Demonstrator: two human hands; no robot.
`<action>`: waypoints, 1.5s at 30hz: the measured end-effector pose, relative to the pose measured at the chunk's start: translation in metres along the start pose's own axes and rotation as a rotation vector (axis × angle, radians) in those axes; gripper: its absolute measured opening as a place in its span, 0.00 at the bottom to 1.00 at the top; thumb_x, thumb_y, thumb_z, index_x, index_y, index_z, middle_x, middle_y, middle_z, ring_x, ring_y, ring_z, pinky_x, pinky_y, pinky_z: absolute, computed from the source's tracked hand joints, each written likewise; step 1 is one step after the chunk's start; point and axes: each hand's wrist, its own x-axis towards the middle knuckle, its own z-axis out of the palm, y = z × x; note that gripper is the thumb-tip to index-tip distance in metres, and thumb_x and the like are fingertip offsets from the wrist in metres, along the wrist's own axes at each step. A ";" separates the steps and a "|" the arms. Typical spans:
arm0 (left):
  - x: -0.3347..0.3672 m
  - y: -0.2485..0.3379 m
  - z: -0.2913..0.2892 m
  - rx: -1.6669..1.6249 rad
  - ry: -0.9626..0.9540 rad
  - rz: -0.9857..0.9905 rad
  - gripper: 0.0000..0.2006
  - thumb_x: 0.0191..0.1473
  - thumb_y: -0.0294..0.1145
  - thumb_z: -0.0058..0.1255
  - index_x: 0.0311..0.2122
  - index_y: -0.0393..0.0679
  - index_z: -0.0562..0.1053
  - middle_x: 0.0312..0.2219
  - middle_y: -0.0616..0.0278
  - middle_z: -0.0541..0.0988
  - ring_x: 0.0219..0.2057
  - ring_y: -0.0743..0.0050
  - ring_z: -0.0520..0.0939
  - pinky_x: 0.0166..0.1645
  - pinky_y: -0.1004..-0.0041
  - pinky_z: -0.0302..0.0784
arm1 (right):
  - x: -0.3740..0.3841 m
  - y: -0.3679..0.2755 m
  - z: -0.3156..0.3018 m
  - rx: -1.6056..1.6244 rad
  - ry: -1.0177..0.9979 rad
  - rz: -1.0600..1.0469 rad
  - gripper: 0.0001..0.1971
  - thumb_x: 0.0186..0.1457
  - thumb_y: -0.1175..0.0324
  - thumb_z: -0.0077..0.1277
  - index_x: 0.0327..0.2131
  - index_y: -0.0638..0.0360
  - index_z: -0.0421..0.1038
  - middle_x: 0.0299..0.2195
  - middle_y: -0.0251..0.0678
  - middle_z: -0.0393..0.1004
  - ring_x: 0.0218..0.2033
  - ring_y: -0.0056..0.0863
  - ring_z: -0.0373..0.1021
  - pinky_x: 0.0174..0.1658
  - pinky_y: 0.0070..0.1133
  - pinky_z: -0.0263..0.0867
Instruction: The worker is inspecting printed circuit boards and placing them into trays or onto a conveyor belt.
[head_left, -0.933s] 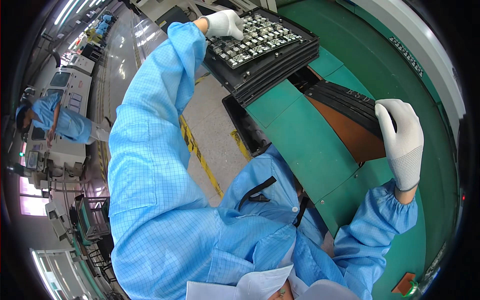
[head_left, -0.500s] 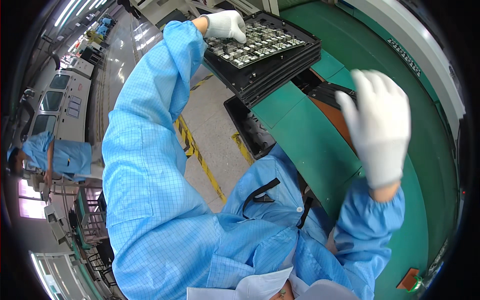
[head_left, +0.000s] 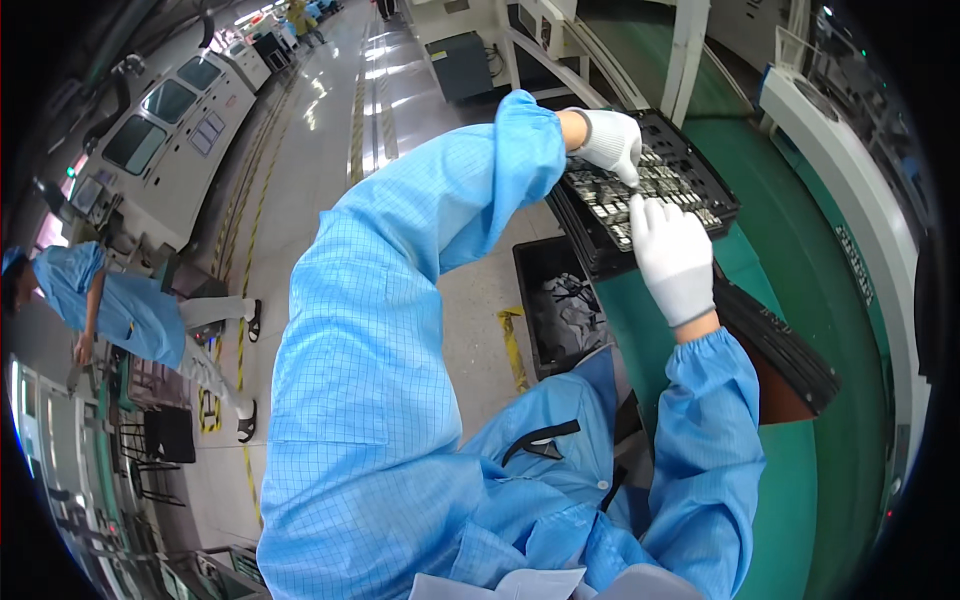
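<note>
A circuit board panel (head_left: 668, 188) with rows of small silvery parts lies on a stack of black trays (head_left: 729, 203). My left hand (head_left: 610, 142), in a white glove, reaches over the panel from its far left side with the fingers drawn together and pointing down. What its fingertips hold, if anything, is too small to make out. From the near side my right hand (head_left: 672, 250), gloved too, rests over the panel's near edge. Its fingers are bent and close together, and its fingertips almost meet the left ones; whatever is between them is hidden.
Below the stack, on the floor, stands a black bin (head_left: 545, 310) with crumpled grey material inside. Flat black trays (head_left: 775, 335) lie on the green bench (head_left: 785, 470) to the right. At the far left a person in blue (head_left: 120, 305) stands near white machines (head_left: 165, 125).
My right hand has moved from the bench's right side up and left to the panel, beside my left hand. The view has turned, so the stack appears farther right and lower.
</note>
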 end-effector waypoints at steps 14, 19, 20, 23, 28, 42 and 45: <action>-0.087 -0.037 -0.023 -0.415 0.604 0.413 0.38 0.46 0.42 0.63 0.58 0.35 0.60 0.51 0.50 0.71 0.54 0.59 0.71 0.58 0.68 0.66 | -0.022 0.020 -0.048 1.013 0.425 0.718 0.09 0.56 0.74 0.52 0.39 0.69 0.72 0.30 0.31 0.74 0.29 0.18 0.68 0.34 0.15 0.63; -0.064 -0.006 -0.009 -0.932 0.216 0.265 0.25 0.45 0.23 0.60 0.50 0.36 0.69 0.43 0.62 0.77 0.44 0.77 0.75 0.50 0.74 0.69 | -0.063 0.033 -0.028 0.878 0.276 0.760 0.08 0.56 0.74 0.51 0.39 0.60 0.76 0.25 0.33 0.73 0.22 0.20 0.65 0.28 0.19 0.61; -0.061 -0.006 0.001 -1.019 0.220 0.295 0.24 0.44 0.23 0.61 0.49 0.36 0.70 0.42 0.63 0.77 0.43 0.77 0.75 0.49 0.74 0.70 | -0.063 0.033 -0.025 0.885 0.296 0.704 0.08 0.55 0.72 0.52 0.39 0.60 0.76 0.25 0.32 0.73 0.22 0.19 0.65 0.27 0.18 0.60; -0.030 0.026 0.020 -1.061 0.349 0.387 0.21 0.43 0.21 0.60 0.46 0.36 0.73 0.40 0.64 0.79 0.40 0.77 0.77 0.47 0.74 0.71 | -0.077 0.049 -0.035 1.023 0.320 0.866 0.11 0.53 0.66 0.56 0.37 0.63 0.76 0.26 0.29 0.74 0.23 0.14 0.64 0.27 0.17 0.60; 0.009 0.056 0.020 -0.732 0.304 0.385 0.15 0.43 0.27 0.64 0.38 0.36 0.76 0.32 0.66 0.80 0.34 0.85 0.75 0.41 0.79 0.72 | -0.141 0.083 -0.082 0.748 -0.038 1.019 0.18 0.54 0.63 0.53 0.45 0.64 0.72 0.35 0.34 0.77 0.34 0.18 0.69 0.40 0.16 0.64; -0.010 0.053 -0.031 -0.247 0.133 0.475 0.16 0.44 0.39 0.64 0.24 0.35 0.75 0.16 0.64 0.74 0.20 0.86 0.69 0.27 0.74 0.65 | -0.146 0.037 -0.185 0.503 0.175 1.024 0.22 0.65 0.59 0.34 0.48 0.69 0.70 0.39 0.40 0.76 0.35 0.22 0.68 0.43 0.19 0.63; -0.019 0.041 -0.035 -0.328 0.148 0.513 0.14 0.44 0.38 0.63 0.26 0.36 0.76 0.18 0.65 0.77 0.22 0.85 0.72 0.30 0.75 0.67 | -0.129 0.021 -0.175 0.523 0.242 1.026 0.19 0.63 0.61 0.37 0.46 0.65 0.72 0.37 0.38 0.77 0.33 0.22 0.69 0.41 0.18 0.65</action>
